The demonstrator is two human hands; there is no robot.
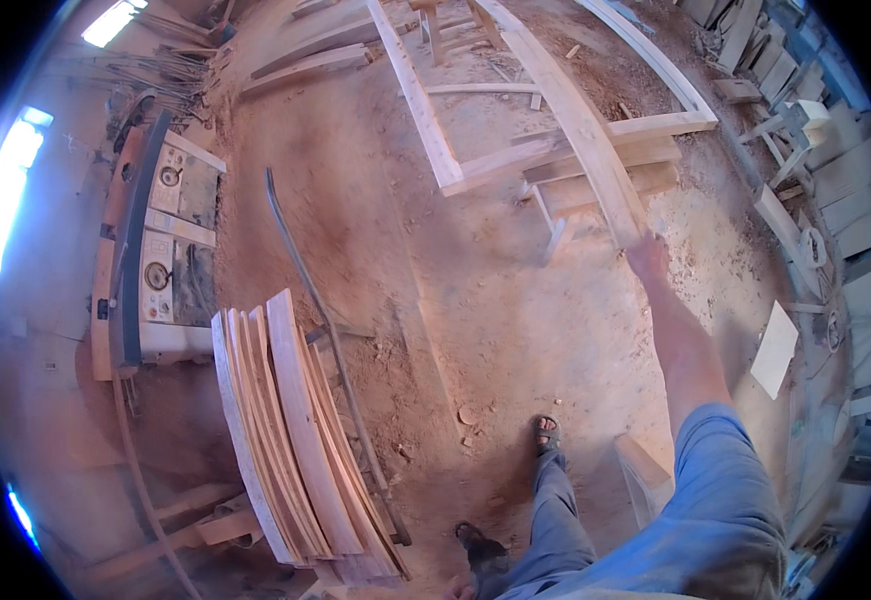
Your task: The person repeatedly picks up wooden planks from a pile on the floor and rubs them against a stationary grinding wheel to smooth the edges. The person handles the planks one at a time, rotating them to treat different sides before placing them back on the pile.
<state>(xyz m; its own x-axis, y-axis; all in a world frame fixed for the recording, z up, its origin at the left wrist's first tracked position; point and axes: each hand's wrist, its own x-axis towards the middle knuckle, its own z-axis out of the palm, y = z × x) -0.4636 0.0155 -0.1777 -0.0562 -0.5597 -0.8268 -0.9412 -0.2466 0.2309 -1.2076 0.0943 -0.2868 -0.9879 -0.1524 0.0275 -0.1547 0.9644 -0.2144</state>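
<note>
My right arm reaches forward, and my right hand (648, 256) is closed on the near end of a long pale wooden plank (580, 135). The plank slopes away to the far side, lying across a wooden frame (500, 165) and short wood blocks (605, 188) beneath it. At the lower edge a small part of my left hand (460, 587) shows beside my leg; its fingers are too cut off to read.
A stack of thin boards (295, 430) stands at the left, with a long dark bar (305, 270) beside it. Beyond is a machine with handwheels (160, 275). A white sheet (775, 350) and a wood block (643, 475) lie at the right. Offcuts line the right wall.
</note>
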